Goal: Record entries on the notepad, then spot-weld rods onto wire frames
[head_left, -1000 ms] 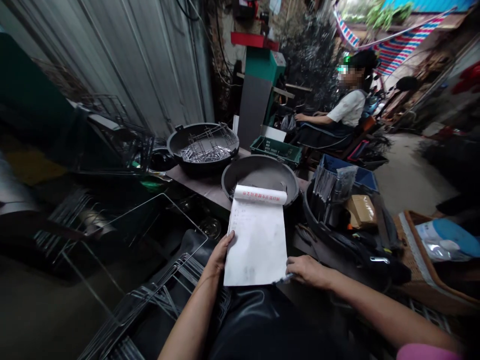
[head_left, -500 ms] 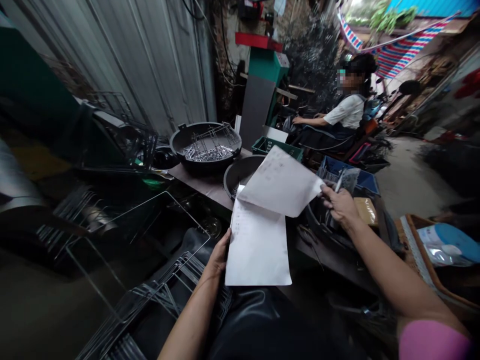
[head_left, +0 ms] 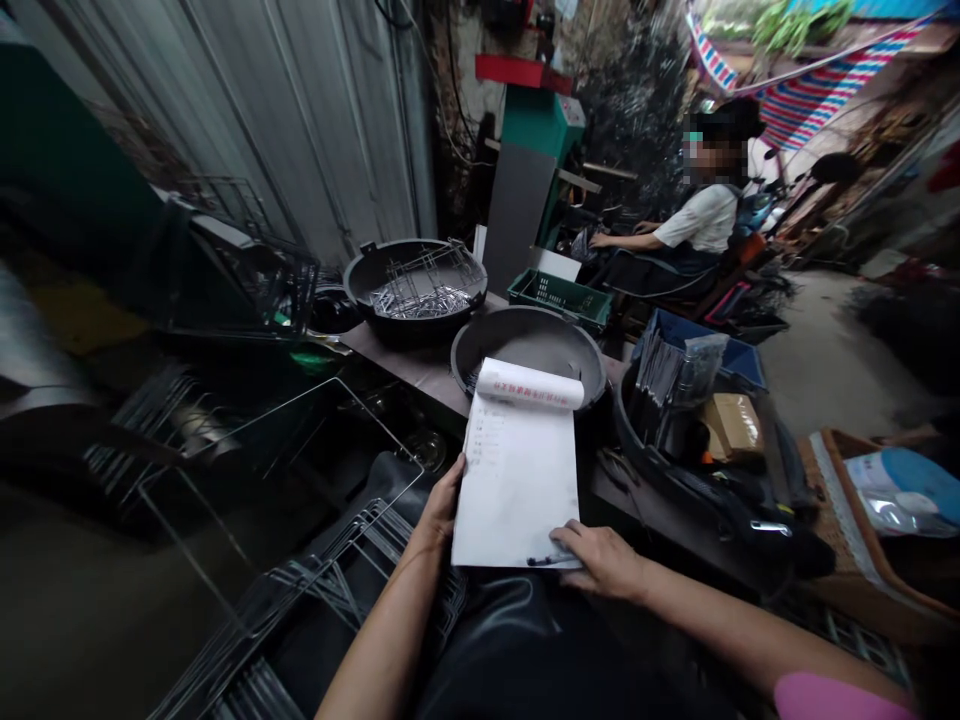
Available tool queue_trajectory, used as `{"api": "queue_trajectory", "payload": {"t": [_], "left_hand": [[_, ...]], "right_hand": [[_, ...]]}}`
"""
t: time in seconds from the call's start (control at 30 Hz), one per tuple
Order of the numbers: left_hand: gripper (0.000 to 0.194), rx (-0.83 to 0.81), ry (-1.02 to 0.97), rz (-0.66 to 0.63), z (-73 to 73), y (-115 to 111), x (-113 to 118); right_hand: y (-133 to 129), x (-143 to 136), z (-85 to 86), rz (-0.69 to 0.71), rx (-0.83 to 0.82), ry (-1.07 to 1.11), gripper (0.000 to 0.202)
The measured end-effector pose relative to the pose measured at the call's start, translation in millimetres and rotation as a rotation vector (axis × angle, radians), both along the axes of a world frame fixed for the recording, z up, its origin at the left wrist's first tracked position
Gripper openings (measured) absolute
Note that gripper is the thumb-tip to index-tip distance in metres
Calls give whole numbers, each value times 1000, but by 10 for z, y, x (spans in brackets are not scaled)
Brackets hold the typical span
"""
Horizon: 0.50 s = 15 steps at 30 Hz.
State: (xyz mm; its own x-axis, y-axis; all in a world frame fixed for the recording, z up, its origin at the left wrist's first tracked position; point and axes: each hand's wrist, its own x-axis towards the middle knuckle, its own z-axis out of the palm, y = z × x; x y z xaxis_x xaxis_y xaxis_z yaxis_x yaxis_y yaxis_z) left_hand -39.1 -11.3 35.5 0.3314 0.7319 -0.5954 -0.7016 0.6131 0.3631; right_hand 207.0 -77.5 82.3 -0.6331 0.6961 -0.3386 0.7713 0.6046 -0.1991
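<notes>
Blurred writing (head_left: 487, 440) on the paper (head_left: 525, 500)

Corrugated metal sheeting (head_left: 300, 110), grey, upright. Cabinet (head_left: 517, 190), green and grey, red top. Round pan (head_left: 397, 326), dark, holding loose metal pieces (head_left: 431, 302) and a wire rack (head_left: 435, 268). Second round pan (head_left: 529, 335), beside the first. Crate (head_left: 562, 298), green, perforated. Blue bin (head_left: 741, 362), near a small brown box (head_left: 739, 425). Wicker basket (head_left: 836, 500), containing a blue-lidded tub (head_left: 919, 480). Wire frames (head_left: 379, 520), bent, stacked lower left. Striped tarp (head_left: 817, 105), red, white and blue, hanging. Co-worker (head_left: 701, 220), seated, white top.
</notes>
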Motion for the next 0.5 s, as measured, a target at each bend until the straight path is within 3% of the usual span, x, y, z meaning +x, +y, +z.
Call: {"api": "queue_trajectory", "payload": {"t": [0.23, 0.5], "left_hand": [[41, -6, 38, 68, -25, 6, 5], [44, 12, -33, 9, -3, 4, 4]], "right_hand": [[18, 16, 134, 45, 56, -56, 42], [25, 51, 46, 48, 47, -78, 21]]}}
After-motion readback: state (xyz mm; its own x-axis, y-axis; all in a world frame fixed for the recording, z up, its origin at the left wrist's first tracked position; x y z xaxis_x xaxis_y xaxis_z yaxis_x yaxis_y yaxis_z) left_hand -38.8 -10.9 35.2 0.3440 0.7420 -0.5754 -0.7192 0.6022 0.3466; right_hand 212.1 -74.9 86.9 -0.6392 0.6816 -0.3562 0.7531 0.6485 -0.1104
